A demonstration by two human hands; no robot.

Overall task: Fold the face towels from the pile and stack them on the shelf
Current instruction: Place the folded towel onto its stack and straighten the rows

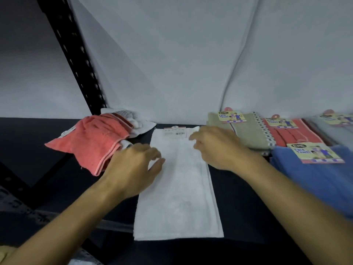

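Note:
A white face towel (179, 197) lies folded into a long strip on the dark shelf (38, 150), its near end hanging over the front edge and a barcode label (174, 131) at its far end. My left hand (131, 169) rests on the towel's left edge, fingers spread, gripping nothing. My right hand (217, 148) hovers over the far right part of the towel, fingers apart. A loose pile of coral towel (91, 142) and white towels (137, 121) sits to the left.
Folded towels with "Face Towel" tags lie at the right: a beige one (246, 134), a red one (290, 136), a blue one (317, 180) and a grey one (336, 131). A black perforated upright (76, 60) stands at the back left. White sheeting backs the shelf.

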